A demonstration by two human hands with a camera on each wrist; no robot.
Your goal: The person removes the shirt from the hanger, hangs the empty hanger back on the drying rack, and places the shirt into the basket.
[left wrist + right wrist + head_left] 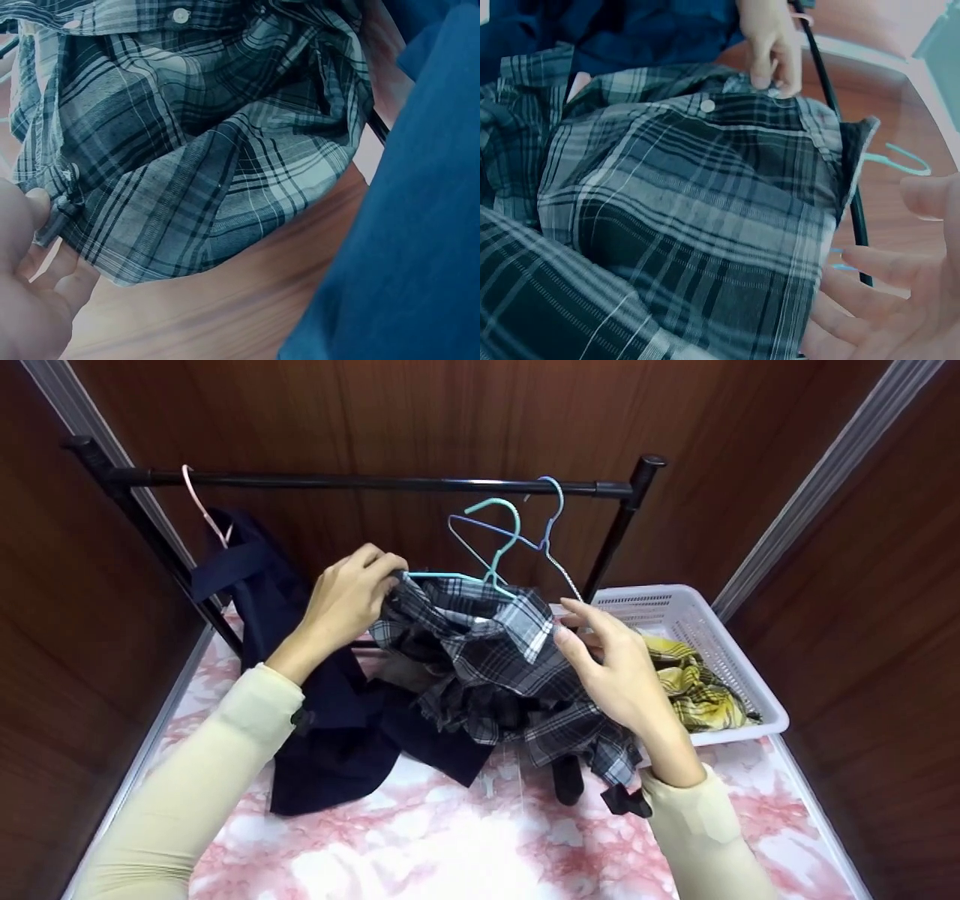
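The left hand (346, 601) pinches the plaid shirt (495, 660) at its left shoulder, fingers curled tight where the cloth meets the end of the teal hanger (480, 562). The right hand (611, 671) sits at the other shoulder, fingers straight and relaxed, brushing the cloth but gripping nothing.

The shirt hangs bunched between both hands, in front of the rail (375, 481) and above the pink marbled table (450, 840), its lower folds drooping onto the navy garment (330, 735).

It looks a light, soft, floppy thing: no stiffness at all, likely to sag wherever it is not held. The collar and shoulder seams seem the best hold, since the hanger wire gives them backing.

Collar faces up, toward the hanger's hook; the tail falls down toward the table. The shoulder line runs left to right, roughly along the rail.

A white basket (742, 660) with yellow cloth (697, 690) stands to the right.
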